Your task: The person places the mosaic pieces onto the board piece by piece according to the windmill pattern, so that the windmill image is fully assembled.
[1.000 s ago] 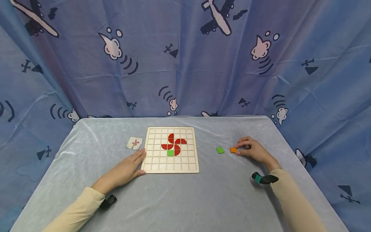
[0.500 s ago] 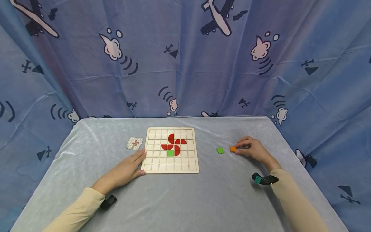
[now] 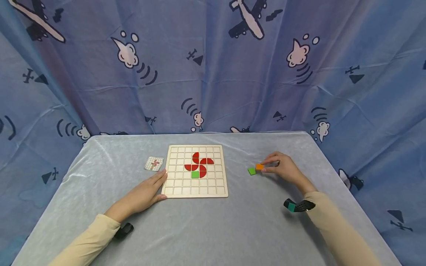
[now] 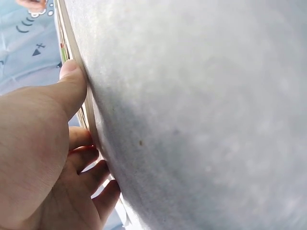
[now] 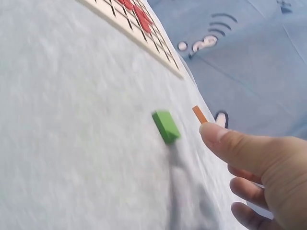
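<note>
Between thumb and fingers, my right hand (image 3: 285, 170) pinches an orange square tile (image 3: 259, 167), raised over the table in the right wrist view. Just left of it a green square tile (image 3: 252, 171) lies on the cloth. My left hand (image 3: 141, 195) rests against the left edge of a wooden grid board (image 3: 213, 190), fingers extended and thumb at the near corner. Four-blade-like red quarter-round pieces (image 3: 202, 171) form a pinwheel on the board. A green square piece (image 3: 195, 174) sits under the pinwheel's left side.
A small pattern card (image 3: 154, 163) with a pinwheel picture lies left of the board, beyond my left fingertips. Grey cloth (image 3: 213, 232) covers the table. Behind its far edge hangs a blue curtain (image 3: 173, 74) printed with airplanes. Bands circle both wrists.
My right hand has lifted the orange tile off the cloth and carried it left, close to the loose green tile. The left hand keeps its place at the board.
</note>
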`<act>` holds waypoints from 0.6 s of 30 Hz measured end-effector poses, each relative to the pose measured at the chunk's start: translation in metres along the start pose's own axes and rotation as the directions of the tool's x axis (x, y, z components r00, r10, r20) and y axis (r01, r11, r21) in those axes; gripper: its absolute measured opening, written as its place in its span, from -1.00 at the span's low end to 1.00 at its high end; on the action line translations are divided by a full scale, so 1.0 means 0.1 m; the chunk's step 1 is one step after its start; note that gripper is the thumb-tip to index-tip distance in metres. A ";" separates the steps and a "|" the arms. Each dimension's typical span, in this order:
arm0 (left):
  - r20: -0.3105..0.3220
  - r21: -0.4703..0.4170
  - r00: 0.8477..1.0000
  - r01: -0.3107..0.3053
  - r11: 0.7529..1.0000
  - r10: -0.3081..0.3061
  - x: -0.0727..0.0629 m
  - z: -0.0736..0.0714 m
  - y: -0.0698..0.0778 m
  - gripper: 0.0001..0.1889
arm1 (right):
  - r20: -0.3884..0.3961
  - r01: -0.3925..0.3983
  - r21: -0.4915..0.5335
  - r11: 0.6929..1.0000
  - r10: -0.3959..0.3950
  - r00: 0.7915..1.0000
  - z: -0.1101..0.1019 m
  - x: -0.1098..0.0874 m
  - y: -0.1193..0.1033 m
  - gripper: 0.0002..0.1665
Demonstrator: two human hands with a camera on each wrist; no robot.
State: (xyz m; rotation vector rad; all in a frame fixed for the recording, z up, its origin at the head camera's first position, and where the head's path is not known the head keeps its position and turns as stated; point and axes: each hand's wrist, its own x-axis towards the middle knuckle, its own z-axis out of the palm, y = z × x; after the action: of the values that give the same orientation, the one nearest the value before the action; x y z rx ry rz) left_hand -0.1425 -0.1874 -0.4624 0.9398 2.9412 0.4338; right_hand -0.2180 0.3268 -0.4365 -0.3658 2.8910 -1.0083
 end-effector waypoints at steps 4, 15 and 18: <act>0.001 0.001 1.000 0.001 1.000 -0.001 0.01 -0.01 0.01 -0.20 | 0.006 0.015 0.017 1.000 -0.016 1.000 0.05 0.01 -0.12 -0.68; 0.011 0.003 1.000 0.004 1.000 -0.004 0.01 0.01 0.00 -0.20 | -0.009 0.073 0.062 0.995 -0.072 0.997 0.30 0.05 -0.43 -0.70; 0.008 0.006 1.000 0.000 1.000 0.000 0.01 0.01 0.00 -0.20 | -0.023 0.092 0.067 0.994 -0.091 0.996 0.37 0.08 -0.52 -0.70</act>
State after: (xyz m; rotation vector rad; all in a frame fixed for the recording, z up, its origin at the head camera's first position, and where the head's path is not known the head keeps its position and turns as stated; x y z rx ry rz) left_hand -0.1432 -0.1864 -0.4635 0.9397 2.9371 0.4208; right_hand -0.2098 0.2628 -0.4334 -0.4906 2.8723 -1.1265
